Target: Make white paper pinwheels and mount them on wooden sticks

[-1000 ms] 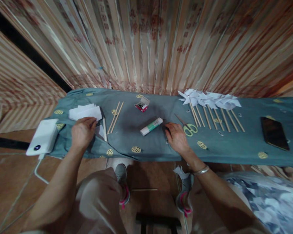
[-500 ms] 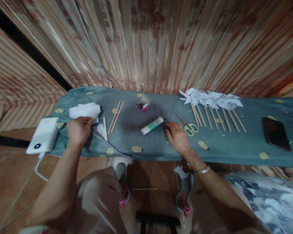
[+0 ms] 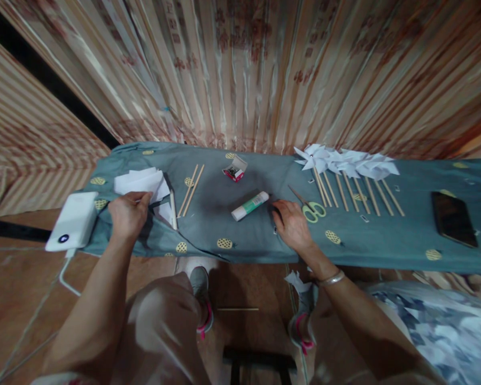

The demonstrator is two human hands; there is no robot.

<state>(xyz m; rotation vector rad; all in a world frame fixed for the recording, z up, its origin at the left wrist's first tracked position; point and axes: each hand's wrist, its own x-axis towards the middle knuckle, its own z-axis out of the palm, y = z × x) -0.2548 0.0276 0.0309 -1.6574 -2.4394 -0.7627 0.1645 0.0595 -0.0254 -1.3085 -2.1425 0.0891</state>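
Observation:
My left hand [image 3: 128, 214] is closed in a pinch on the edge of a stack of white paper sheets [image 3: 138, 181] at the left end of the bench. My right hand [image 3: 292, 225] rests palm down with fingers spread on the blue-grey cloth [image 3: 248, 235], just right of a white and green glue stick [image 3: 249, 206]. Green-handled scissors [image 3: 311, 208] lie right beside that hand. Two wooden sticks [image 3: 190, 190] and a small open box of pins [image 3: 233, 170] lie between my hands.
A row of finished white paper pinwheels on sticks [image 3: 347, 171] lies at the right. A black phone [image 3: 452, 218] is further right, a white power bank [image 3: 72, 220] at the left edge. A curtain hangs behind. A stick and paper scrap lie on the floor.
My left hand has shifted slightly left and lifted the edge of the paper stack between its fingers. My right hand has stayed in place.

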